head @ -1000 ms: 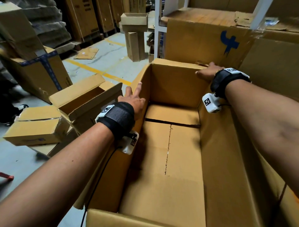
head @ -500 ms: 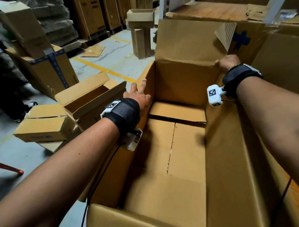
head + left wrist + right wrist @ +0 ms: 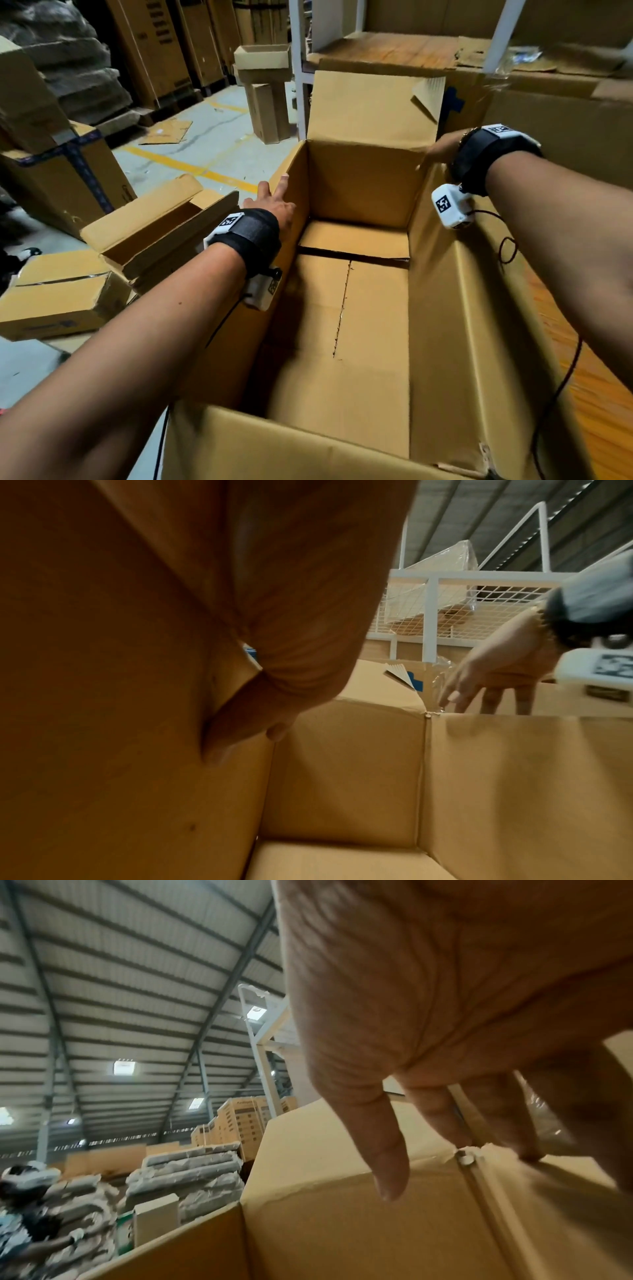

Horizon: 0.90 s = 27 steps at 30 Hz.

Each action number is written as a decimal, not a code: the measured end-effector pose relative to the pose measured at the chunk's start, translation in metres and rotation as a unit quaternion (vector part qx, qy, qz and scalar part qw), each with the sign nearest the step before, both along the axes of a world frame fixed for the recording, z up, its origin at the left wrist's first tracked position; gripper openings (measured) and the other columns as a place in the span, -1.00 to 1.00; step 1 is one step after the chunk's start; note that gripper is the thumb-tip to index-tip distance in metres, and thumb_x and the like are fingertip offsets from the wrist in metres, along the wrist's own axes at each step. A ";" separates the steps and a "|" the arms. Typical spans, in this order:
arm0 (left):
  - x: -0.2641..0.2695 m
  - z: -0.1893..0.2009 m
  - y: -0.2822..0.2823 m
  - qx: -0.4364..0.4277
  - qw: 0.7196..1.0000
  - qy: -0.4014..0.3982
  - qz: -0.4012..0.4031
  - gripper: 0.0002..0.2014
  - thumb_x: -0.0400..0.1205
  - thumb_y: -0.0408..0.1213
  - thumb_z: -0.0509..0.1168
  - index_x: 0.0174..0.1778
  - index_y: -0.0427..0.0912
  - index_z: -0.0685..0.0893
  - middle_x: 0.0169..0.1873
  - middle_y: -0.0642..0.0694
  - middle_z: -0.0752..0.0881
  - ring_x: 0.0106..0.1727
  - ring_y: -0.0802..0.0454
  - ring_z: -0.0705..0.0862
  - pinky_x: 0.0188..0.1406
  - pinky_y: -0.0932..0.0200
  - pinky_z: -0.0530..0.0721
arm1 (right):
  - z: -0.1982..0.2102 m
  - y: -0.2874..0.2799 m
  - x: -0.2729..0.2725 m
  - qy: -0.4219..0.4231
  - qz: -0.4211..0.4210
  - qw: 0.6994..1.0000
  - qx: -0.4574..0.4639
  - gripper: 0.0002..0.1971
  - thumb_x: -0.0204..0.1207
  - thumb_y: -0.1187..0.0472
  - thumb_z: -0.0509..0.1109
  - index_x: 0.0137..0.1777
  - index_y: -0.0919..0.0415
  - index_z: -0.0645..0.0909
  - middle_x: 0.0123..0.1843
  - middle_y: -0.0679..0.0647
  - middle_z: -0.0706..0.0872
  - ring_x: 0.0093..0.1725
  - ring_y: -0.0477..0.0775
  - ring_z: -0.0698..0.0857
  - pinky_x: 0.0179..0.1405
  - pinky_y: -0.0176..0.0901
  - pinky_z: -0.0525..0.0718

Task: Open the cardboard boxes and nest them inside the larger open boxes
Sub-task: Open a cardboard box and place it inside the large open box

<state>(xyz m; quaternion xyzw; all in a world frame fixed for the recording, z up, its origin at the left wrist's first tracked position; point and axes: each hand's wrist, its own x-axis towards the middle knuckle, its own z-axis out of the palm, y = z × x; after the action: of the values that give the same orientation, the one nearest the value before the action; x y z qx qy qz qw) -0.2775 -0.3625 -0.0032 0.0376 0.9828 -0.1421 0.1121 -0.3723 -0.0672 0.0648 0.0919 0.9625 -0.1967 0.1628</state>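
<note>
A large open cardboard box (image 3: 445,308) fills the middle of the head view, empty inside. Its far flap (image 3: 370,106) stands upright with a bent top right corner. My left hand (image 3: 274,202) lies along the rim of the left wall with fingers straight; its thumb (image 3: 240,723) presses the wall's inner face. At the far right corner my right hand (image 3: 440,149) reaches over the rim, its straight fingers (image 3: 383,1150) pointing down beside the flap's base and holding nothing. A smaller open box (image 3: 154,233) sits just left of the big one.
A closed small box (image 3: 58,294) lies on the floor at the left, a blue-taped box (image 3: 68,178) behind it. A white rack post (image 3: 298,68) and stacked cartons (image 3: 263,85) stand beyond the far flap. Big cartons (image 3: 565,120) crowd the right side.
The far flap has swung up from folded outward to upright. My right hand has slid right off the flap to the far right corner. The left hand has stayed on the left wall.
</note>
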 end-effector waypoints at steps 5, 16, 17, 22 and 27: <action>0.014 0.007 -0.007 0.042 0.999 -0.021 0.021 -0.47 0.65 -0.34 0.31 0.57 0.00 0.44 0.70 -0.19 -0.18 0.61 -0.38 0.08 0.46 -0.38 0.39 | -0.004 0.005 0.064 -0.018 0.030 0.998 0.043 -0.53 0.60 0.18 0.46 0.44 0.34 0.48 0.36 0.27 0.60 0.11 0.33 0.65 -0.20 -0.04 0.56; 0.099 0.025 -0.012 0.012 0.997 -0.074 0.035 -0.40 0.62 -0.06 0.35 0.57 -0.08 0.39 0.47 -0.25 0.28 0.42 -0.26 0.46 0.29 -0.16 0.59 | -0.024 -0.016 0.208 -0.026 0.013 0.992 0.124 -0.19 0.48 -0.03 0.54 0.68 0.04 0.25 0.57 0.17 0.47 0.47 0.27 0.52 0.36 0.03 0.53; 0.108 0.025 -0.011 0.008 0.997 -0.070 0.032 -0.40 0.62 -0.04 0.36 0.57 -0.09 0.39 0.46 -0.25 0.29 0.42 -0.26 0.45 0.31 -0.17 0.58 | -0.026 -0.015 0.220 -0.027 0.013 0.991 0.130 -0.17 0.47 -0.04 0.54 0.68 0.03 0.24 0.57 0.17 0.47 0.47 0.26 0.51 0.40 0.04 0.53; 0.135 0.025 -0.012 0.028 0.997 -0.057 0.042 -0.39 0.60 0.01 0.37 0.55 -0.09 0.42 0.45 -0.24 0.32 0.42 -0.27 0.46 0.31 -0.20 0.58 | -0.033 -0.018 0.263 -0.026 0.026 0.990 0.136 -0.14 0.50 -0.13 0.49 0.71 0.06 0.17 0.64 0.14 0.39 0.56 0.23 0.43 0.51 0.06 0.44; 0.165 0.030 -0.017 0.041 0.997 -0.045 0.047 -0.35 0.58 0.13 0.35 0.52 -0.14 0.45 0.42 -0.28 0.44 0.39 -0.24 0.49 0.30 -0.11 0.57 | -0.029 -0.017 0.305 -0.035 0.054 0.993 0.096 -0.14 0.52 -0.17 0.45 0.72 0.06 0.13 0.69 0.13 0.30 0.61 0.22 0.35 0.54 0.09 0.40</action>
<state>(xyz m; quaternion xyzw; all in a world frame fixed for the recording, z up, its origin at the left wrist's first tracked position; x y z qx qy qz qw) -0.1128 -0.3793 0.0268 0.0019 0.9825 -0.0940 0.1609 -0.0673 -0.0845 0.0355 0.0621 0.9741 -0.0912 0.1976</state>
